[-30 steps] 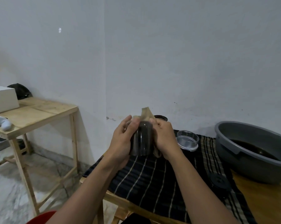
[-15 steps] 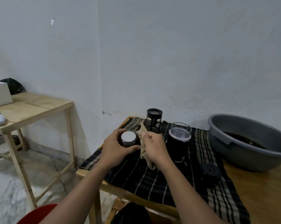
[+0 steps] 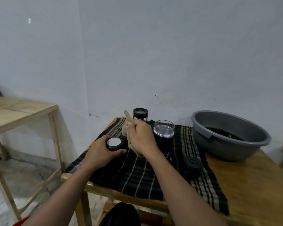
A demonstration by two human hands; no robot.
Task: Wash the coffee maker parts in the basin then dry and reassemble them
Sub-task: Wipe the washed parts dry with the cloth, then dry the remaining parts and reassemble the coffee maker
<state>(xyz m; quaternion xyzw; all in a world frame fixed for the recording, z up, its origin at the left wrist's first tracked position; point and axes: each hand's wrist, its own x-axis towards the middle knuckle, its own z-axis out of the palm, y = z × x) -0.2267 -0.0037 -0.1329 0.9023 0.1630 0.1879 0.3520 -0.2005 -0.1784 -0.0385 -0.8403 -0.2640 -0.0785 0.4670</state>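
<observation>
A person's left hand (image 3: 100, 153) grips a dark cylindrical coffee-maker part (image 3: 114, 143), pale round top up, over a black striped cloth (image 3: 137, 178); right hand (image 3: 141, 139) clutches a beige rag (image 3: 124, 130)

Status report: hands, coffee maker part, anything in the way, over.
Left hand grips dark cylinder, shiny end up. Right hand holds beige rag. Clear-lidded jar close by right hand.

A wooden table (image 3: 251, 185) bears a striped cloth (image 3: 137, 176) and grey basin (image 3: 219, 147).
</observation>
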